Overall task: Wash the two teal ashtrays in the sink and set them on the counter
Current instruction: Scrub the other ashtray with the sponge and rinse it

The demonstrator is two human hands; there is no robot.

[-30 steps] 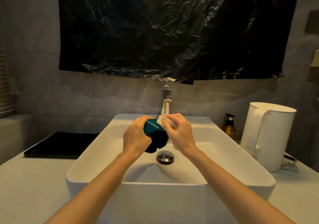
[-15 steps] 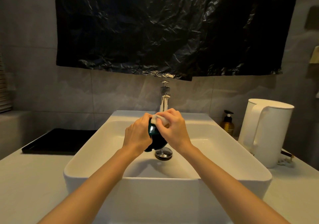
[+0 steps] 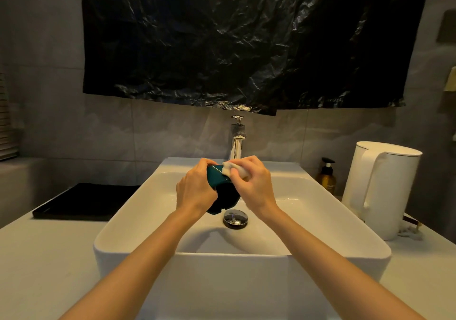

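We hold one teal ashtray above the basin of the white sink, just in front of the chrome faucet and over the drain plug. Our left hand is wrapped around the ashtray's left side, fingers curled over its upper rim, and the piece is tipped on edge so one teal face catches the light while the lower part falls into shadow. Our right hand pinches a small pale sponge between thumb and fingertips and presses it against the ashtray's upper edge. We cannot see whether water is running, and the second ashtray is nowhere in view. To do this scrub well, we judge it best to keep the left grip firm, since a wet glazed piece is likely slippery, and to keep the work low over the basin so a slip ends in the sink and not on the floor. We should turn the ashtray a little at a time under the sponge so the whole rim and any notches are covered, then work the shadowed hollow. Around us, the pale counter carries a flat black tray to the left of the sink. To the right stand an amber pump bottle and a white electric kettle. Grey tiles line the wall, and a crinkled black plastic sheet hangs above the faucet in dim, warm light.
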